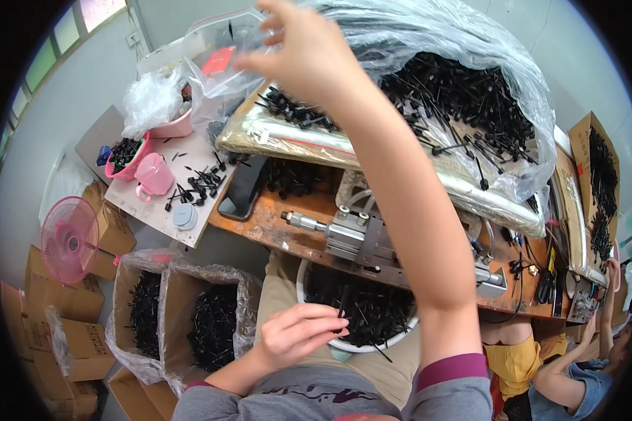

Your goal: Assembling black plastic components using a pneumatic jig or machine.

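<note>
My left hand [300,334] is closed, pinching a thin black plastic stick-like piece [343,302] upright between thumb and fingers. It hovers over the left side of a white tub [302,284] filled with similar black pieces [376,309] in my lap. My right arm stretches far forward across the bench. At its end my right hand [291,43], slightly blurred, has its fingers spread beside a clear plastic bag [205,84] with a red label [218,61]. A small dark piece [230,29] shows against the bag, apart from the fingers.
A metal clamping fixture [347,240] lies on the wooden bench under my right arm. Behind it is a large plastic-lined box heaped with black parts [463,98]. A phone [243,188], pink cup [154,175] and fan [70,239] are leftward. A co-worker [569,379] sits at right.
</note>
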Demonstrator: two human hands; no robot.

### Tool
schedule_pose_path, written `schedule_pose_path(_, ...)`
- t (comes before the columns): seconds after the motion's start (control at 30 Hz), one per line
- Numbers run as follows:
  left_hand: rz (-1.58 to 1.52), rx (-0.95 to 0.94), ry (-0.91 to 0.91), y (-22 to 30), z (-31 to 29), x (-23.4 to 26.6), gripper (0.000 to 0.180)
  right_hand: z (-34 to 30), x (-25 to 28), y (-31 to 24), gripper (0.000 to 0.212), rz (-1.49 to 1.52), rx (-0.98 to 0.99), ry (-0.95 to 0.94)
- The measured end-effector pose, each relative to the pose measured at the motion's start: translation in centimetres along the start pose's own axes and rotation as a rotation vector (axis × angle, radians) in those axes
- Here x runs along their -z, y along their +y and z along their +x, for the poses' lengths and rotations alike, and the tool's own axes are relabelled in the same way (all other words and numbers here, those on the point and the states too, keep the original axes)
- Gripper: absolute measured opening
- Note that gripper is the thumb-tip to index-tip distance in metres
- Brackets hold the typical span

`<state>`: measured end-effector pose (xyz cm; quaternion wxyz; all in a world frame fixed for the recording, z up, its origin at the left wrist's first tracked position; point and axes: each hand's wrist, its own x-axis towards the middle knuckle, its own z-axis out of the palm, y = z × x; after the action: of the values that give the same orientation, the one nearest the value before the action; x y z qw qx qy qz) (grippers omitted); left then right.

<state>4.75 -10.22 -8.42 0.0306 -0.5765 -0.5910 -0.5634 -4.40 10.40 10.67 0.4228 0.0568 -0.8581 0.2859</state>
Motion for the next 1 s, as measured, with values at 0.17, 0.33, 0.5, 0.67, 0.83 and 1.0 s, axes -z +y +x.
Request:
schedule_pose_path(0.17,-0.036,0.078,0.062,-1.2,-1.3,-0.3,0.032,-13.5,0.7,2.4,0.022,0.329,-0.340,-0.301)
schedule_pose_path(0.33,-0.066,0.059,-0.056,-1.6,0.5,-1.2,0.032,-22.6,6.1,-0.5,0.018,0.627,-0.766,-0.363)
schedule_pose_path(0.5,-0.119,-0.197,-0.200,-2.3,2.4,-3.8,0.051,-26.2,9.8,-2.2,0.012,0.802,-0.956,-0.270)
schedule_pose_path(0.67,-0.146,-0.135,-0.191,-2.4,2.1,-4.9,0.111,-28.2,16.8,1.8,0.008,0.221,-0.621,0.582)
schedule_pose_path(0.83,-0.239,-0.059,-0.204,-2.4,0.8,-5.4,0.098,-28.0,26.6,9.8,0.010,-0.425,-0.602,0.824)
schedule_pose_path(1.0,-0.272,0.001,-0.192,-2.2,-0.2,-5.5,0.090,-25.4,28.6,16.0,0.018,-0.791,-0.687,0.526)
